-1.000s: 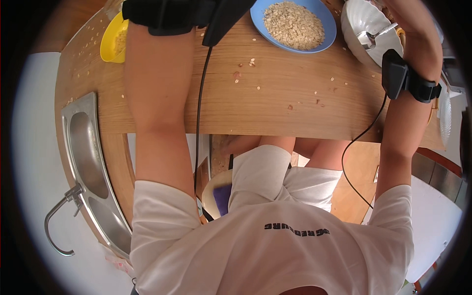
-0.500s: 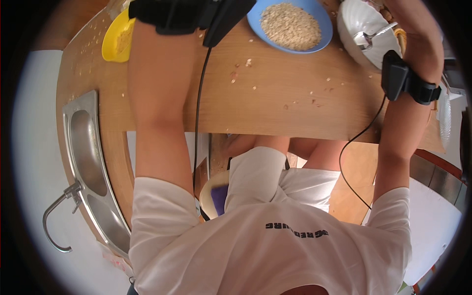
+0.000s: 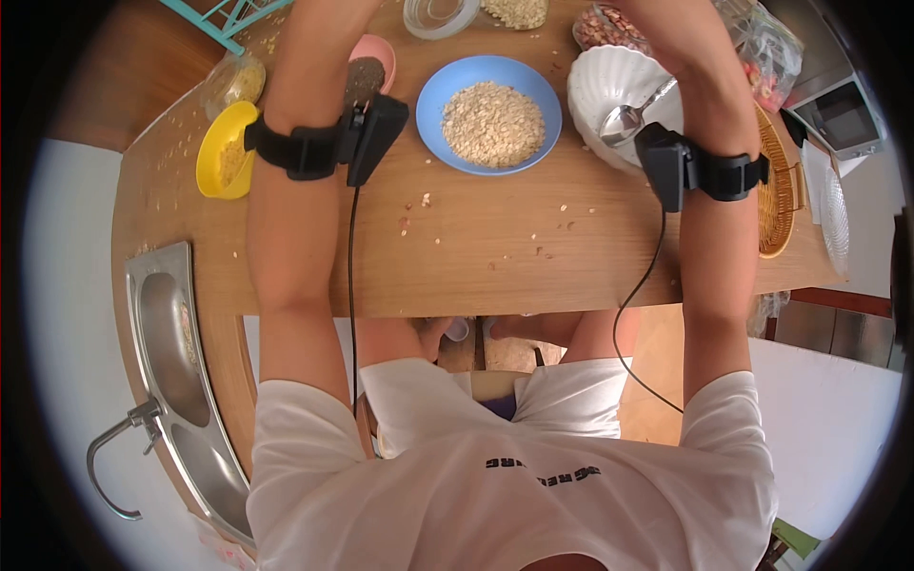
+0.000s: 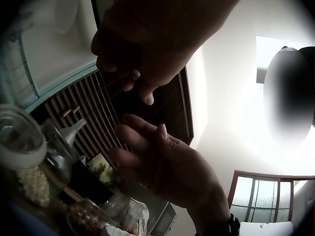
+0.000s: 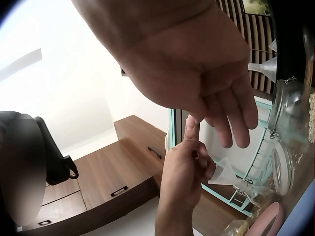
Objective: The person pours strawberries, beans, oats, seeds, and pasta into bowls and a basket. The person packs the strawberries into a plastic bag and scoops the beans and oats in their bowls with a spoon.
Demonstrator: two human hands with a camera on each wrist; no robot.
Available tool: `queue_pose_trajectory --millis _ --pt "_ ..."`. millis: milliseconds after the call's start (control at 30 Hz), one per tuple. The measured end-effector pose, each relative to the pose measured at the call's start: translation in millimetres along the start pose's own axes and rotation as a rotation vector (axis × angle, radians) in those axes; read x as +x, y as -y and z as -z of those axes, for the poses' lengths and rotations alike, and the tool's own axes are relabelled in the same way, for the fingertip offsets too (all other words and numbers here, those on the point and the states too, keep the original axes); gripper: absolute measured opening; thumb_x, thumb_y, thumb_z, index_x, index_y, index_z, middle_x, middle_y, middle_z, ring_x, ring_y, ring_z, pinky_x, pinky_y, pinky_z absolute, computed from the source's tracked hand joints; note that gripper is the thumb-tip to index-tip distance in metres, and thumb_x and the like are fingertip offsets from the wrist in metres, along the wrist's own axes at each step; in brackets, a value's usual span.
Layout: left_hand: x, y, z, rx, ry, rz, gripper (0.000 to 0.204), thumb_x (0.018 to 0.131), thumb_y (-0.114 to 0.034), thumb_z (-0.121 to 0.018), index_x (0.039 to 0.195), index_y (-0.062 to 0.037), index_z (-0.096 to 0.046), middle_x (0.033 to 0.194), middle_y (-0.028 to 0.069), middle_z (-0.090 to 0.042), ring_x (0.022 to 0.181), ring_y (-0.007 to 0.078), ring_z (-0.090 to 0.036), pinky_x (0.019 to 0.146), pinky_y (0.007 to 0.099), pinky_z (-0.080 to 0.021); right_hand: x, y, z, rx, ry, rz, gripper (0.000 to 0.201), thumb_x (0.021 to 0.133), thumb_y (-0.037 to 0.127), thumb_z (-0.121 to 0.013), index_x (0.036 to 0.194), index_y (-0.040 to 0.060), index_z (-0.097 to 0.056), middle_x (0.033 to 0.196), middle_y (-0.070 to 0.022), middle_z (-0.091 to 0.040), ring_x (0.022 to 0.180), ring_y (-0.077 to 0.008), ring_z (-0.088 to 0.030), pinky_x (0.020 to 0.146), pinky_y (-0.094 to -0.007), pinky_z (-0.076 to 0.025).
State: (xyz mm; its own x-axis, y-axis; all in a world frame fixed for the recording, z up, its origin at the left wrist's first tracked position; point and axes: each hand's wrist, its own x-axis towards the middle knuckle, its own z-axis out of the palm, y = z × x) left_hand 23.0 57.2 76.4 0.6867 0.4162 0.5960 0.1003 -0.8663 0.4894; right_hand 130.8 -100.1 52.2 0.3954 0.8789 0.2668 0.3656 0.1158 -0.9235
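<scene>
Both hands are past the top edge of the head view, where only the forearms with black wrist straps show. My left hand [image 4: 147, 49], in the left wrist view, is raised in the air with its fingers loosely bent and nothing seen in them. Opposite it is my right hand [image 4: 165, 164], palm turned up and fingers relaxed. Seen from the right wrist, the right hand [image 5: 197, 73] hangs with loose, empty fingers, close above the left hand [image 5: 179, 167], whose one raised digit meets it. Below the arms, a blue bowl [image 3: 433, 109] of oats stands on the table.
A white bowl [image 3: 586, 95] with a spoon [image 3: 624, 122] stands right of the oats. At the left are a yellow bowl [image 3: 211, 157] and a pink bowl [image 3: 383, 52] of dark seeds. A wicker basket [image 3: 781, 209], sink [image 3: 171, 324], glass jar [image 5: 283, 164] and turquoise rack [image 5: 231, 199] surround the workspace.
The head view has shifted, with the bowls lower in it and more of the table's far side visible. The forearms have come closer together.
</scene>
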Motion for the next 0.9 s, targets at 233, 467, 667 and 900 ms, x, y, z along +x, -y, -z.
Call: queue_pose_trajectory --millis 233,467,667,900 --pt "12 35 -28 -0.115 0.051 -0.175 0.029 0.081 -0.021 -0.067 0.095 0.0038 -0.063 0.083 0.0156 -0.064 0.069 0.0218 -0.059 0.067 0.0321 -0.047 2 -4 9 -0.038 -0.037 0.252 0.066 0.074 -0.018 -0.045 0.136 0.0028 -0.045 0.120 -0.0115 -0.060 0.114 -0.0184 -0.054 0.096 -0.0284 -0.045" --pt "13 17 -10 0.064 0.369 0.116 0.022 0.082 -0.016 -0.064 0.084 0.0058 -0.064 0.059 0.0107 -0.062 0.056 0.0213 -0.061 0.055 0.0326 -0.049 5 -9 8 -0.531 0.045 -0.127 0.023 0.088 0.008 -0.053 0.105 0.0004 -0.066 0.092 -0.0118 -0.068 0.089 -0.0134 -0.064 0.079 -0.0267 -0.047" --pt "5 56 -38 0.133 0.467 -0.048 0.023 0.077 -0.025 -0.070 0.080 -0.0023 -0.064 0.075 0.0156 -0.064 0.073 0.0306 -0.064 0.064 0.0394 -0.049 -1 -30 15 -0.643 0.159 -0.003 0.020 0.094 0.014 -0.056 0.103 -0.0002 -0.066 0.092 -0.0080 -0.066 0.084 -0.0160 -0.059 0.076 -0.0286 -0.047" --pt "-19 42 -37 0.336 0.805 -0.103 0.029 0.074 -0.025 -0.073 0.086 0.0015 -0.067 0.079 0.0198 -0.065 0.077 0.0303 -0.064 0.069 0.0385 -0.049 0 -23 17 -0.661 0.163 -0.198 0.026 0.093 0.020 -0.057 0.107 0.0001 -0.065 0.093 -0.0111 -0.068 0.089 -0.0213 -0.063 0.079 -0.0311 -0.048"
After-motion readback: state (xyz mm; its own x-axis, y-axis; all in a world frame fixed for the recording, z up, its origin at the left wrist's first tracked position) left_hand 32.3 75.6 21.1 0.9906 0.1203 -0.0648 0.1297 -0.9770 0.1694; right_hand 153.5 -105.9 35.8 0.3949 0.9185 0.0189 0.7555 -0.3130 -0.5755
